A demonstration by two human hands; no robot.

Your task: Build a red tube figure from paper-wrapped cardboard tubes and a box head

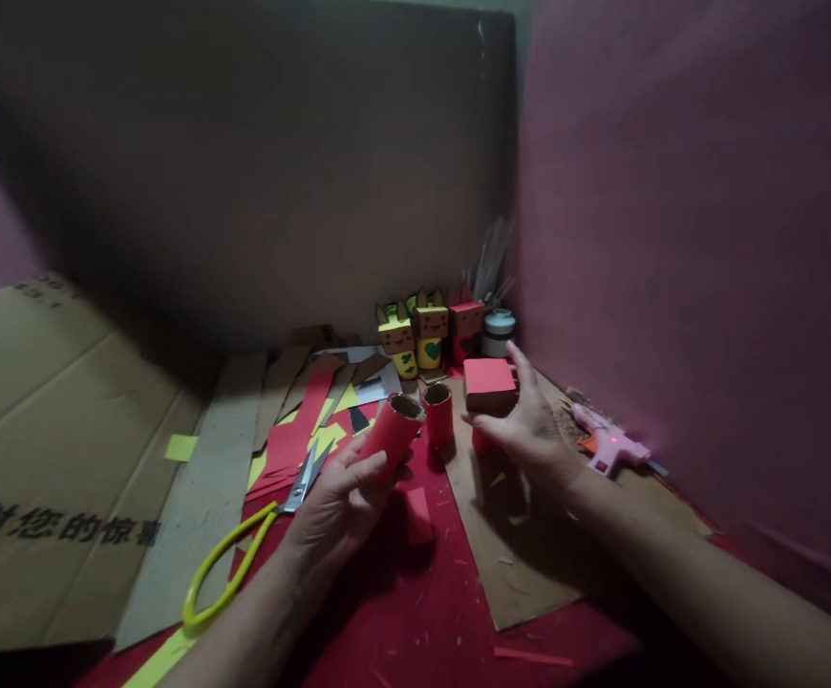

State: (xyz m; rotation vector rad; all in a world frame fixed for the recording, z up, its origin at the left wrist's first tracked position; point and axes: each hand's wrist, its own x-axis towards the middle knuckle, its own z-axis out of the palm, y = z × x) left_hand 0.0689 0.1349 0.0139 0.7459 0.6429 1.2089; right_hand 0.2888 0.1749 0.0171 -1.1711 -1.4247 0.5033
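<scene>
My left hand (348,497) is wrapped around a red paper-covered cardboard tube (391,430), tilted with its open brown end facing up. Just behind it stands a second red tube (438,417), upright and hollow. My right hand (530,416) has its thumb and fingers around a small cardboard box (489,378) with a red paper top. Red shows under the box, partly covered by the hand. Yellow-handled scissors (290,502) lie beside my left wrist, blades partly spread. A small red paper piece (419,517) rests on the red table cover.
Two yellow animal figures (430,336) and a red one (465,330) stand at the back beside a light-blue-lidded jar (499,333). A pink glue gun (610,441) lies right, its red light on. Paper scraps (293,435) and a large cardboard sheet (43,459) are left.
</scene>
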